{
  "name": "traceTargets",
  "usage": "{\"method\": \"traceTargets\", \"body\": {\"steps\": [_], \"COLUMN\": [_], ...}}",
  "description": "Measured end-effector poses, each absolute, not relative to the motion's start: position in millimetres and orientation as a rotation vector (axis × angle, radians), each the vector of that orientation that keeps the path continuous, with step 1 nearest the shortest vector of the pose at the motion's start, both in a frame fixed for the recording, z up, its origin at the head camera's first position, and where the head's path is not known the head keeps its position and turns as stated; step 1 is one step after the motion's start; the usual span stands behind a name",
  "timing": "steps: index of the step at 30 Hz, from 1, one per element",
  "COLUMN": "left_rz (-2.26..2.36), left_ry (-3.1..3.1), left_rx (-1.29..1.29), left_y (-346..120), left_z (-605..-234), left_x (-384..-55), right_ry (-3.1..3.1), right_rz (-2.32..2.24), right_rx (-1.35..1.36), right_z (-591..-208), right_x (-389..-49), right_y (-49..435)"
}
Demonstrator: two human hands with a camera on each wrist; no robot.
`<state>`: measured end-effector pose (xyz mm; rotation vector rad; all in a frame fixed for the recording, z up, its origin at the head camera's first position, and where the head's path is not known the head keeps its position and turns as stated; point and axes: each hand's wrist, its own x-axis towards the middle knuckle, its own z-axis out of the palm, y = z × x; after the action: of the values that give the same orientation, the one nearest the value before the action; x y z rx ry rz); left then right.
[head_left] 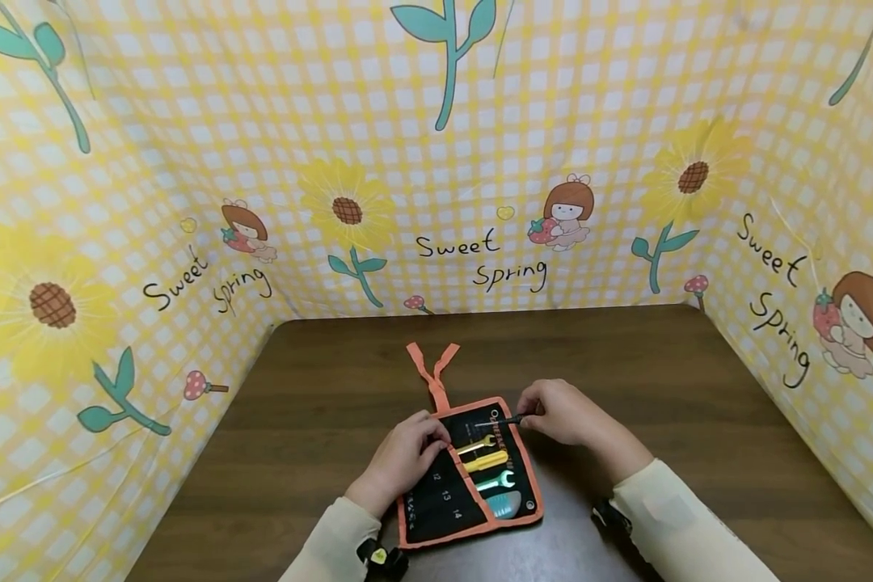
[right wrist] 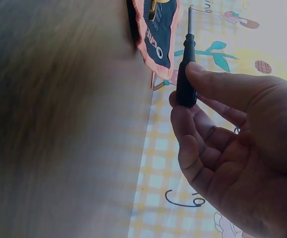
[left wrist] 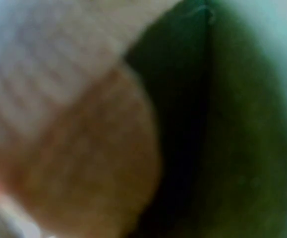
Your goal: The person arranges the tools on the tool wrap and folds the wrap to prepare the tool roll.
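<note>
A black tool pouch (head_left: 429,524) with orange trim lies flat on the table. My left hand (head_left: 405,453) grips the edge of its pocket at the upper left, thumb and fingers curled at the orange trim. My right hand (head_left: 562,412) pinches a screwdriver (right wrist: 187,82) by its black handle between thumb and fingers. The screwdriver's thin metal shaft points left over the pouch's upper part. In the pocket sit a yellow wrench (head_left: 483,444), a yellow-handled tool (head_left: 487,461), a green wrench (head_left: 498,482) and a light-blue tool (head_left: 505,505), their lower ends hidden.
Orange tie straps (head_left: 436,376) stretch from the pouch toward the back of the brown wooden table (head_left: 320,380). A yellow checked cloth (head_left: 422,186) with printed flowers stands around the back and sides. The left wrist view is blurred and close against dark fabric (left wrist: 232,139).
</note>
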<state>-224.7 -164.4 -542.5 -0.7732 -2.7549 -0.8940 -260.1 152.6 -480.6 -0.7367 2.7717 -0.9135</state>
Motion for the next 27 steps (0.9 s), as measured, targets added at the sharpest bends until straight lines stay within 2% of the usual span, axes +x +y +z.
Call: {"method": "traceTargets", "body": {"steps": [27], "left_rz": [-0.906], "left_ry": [-2.711], "left_rx": [-0.809], "left_y": [-162.8], "left_z": [-545.1], "left_x": [-227.8], "right_ry": [2.768], "right_rz": [-0.849], "right_rx": [-0.815], "right_z": [-490.8], "right_x": [-270.4], "right_y": [127.2]}}
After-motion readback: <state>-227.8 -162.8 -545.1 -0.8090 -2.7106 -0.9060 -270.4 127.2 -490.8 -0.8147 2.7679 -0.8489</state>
